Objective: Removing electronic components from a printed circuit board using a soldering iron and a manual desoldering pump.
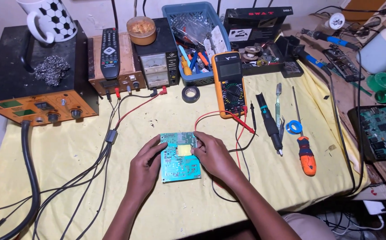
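A teal-green circuit board (180,163) with a yellow patch lies flat on the yellow cloth (68,155) in the middle of the bench. My left hand (143,170) holds its left edge, fingers curled onto the board. My right hand (212,155) grips its right edge, with the thumb near the yellow patch. Behind the board stands an orange-cased multimeter (229,84), whose red probe lead (228,116) and black lead trail toward my right hand.
An orange-fronted station box (37,102) and a bench power supply (156,66) stand at the back left, with cables running down the cloth. On the right lie a desoldering pump (269,122), tweezers, an orange-handled screwdriver (305,153) and solder rolls. A blue tool basket (196,40) sits behind.
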